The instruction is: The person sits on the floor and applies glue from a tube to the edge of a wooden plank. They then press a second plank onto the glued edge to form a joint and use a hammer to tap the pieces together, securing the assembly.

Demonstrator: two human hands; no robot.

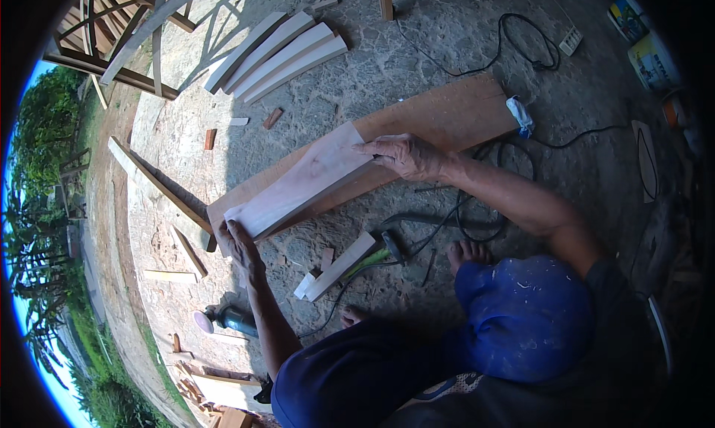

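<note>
A pale, curved wooden board (305, 176) lies slantwise across a long brown plank (447, 114) on the ground. My left hand (244, 253) is closed on its near-left end, fingertips over the edge. The far-right end is gripped by my right hand (406, 157), with the thumb and fingers at its top corner. Just right of my left arm is a dark power tool (237, 320) with a round pink disc. Between my hands and knees, a pale wood block (342, 267) rests beside a green and black tool (378, 258), partly hidden by the block.
Several curved pale boards (279, 56) lie together at the far left, before a wooden frame (112, 52). Black cords (514, 149) loop across the rough floor on the right. A crumpled white and blue packet (520, 115) sits at the plank's end. Wood strips (160, 182) lie on the left.
</note>
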